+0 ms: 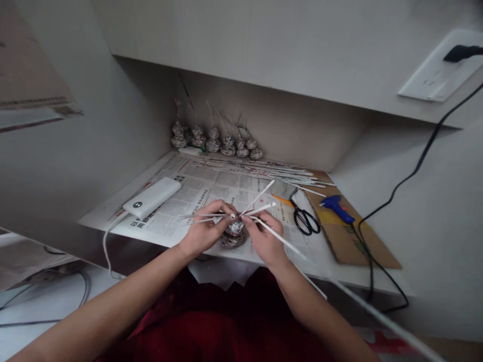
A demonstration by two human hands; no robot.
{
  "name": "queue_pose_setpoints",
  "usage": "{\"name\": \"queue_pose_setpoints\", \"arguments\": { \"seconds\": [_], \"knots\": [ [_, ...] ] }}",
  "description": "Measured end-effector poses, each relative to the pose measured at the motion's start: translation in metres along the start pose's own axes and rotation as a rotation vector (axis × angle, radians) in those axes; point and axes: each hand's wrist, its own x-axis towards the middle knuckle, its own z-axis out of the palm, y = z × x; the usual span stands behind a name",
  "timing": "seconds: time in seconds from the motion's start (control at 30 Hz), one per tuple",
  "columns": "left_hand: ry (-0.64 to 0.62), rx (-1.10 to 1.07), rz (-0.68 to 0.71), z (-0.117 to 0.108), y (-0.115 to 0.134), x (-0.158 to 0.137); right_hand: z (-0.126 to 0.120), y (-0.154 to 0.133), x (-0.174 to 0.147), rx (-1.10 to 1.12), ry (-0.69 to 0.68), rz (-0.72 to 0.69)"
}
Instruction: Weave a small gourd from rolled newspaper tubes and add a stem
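A small woven gourd [233, 237] of rolled paper strips stands at the near edge of the newspaper-covered desk. Thin paper sticks [260, 195] fan out from its top in several directions. My left hand [207, 226] is closed on the sticks at the left of the top, thumb and fingers pinched. From the right, my right hand [267, 236] pinches sticks close to the same spot; a long white one [290, 245] runs from there past my right forearm toward the lower right. The fingers partly cover the gourd's top.
Several finished-looking woven gourds [213, 141] line the back wall, with loose paper sticks [256, 170] before them. A white power bank [153, 197] with a cable lies left. Scissors [306, 221], a blue glue gun [337, 207] and cardboard [372, 246] are right. A black cord hangs from the outlet [439, 70].
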Motion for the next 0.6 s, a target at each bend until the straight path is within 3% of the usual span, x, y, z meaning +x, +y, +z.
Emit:
{"name": "queue_pose_setpoints", "arguments": {
  "seconds": [0.37, 0.6],
  "knots": [
    [-0.011, 0.056, 0.002, -0.0005, 0.0027, 0.0014, -0.0025, 0.0037, 0.0020, 0.310, -0.046, 0.235],
    [-0.001, 0.111, 0.034, 0.0010, 0.0008, 0.0014, 0.0017, 0.0056, 0.0083, 0.362, 0.049, 0.317]
  ]
}}
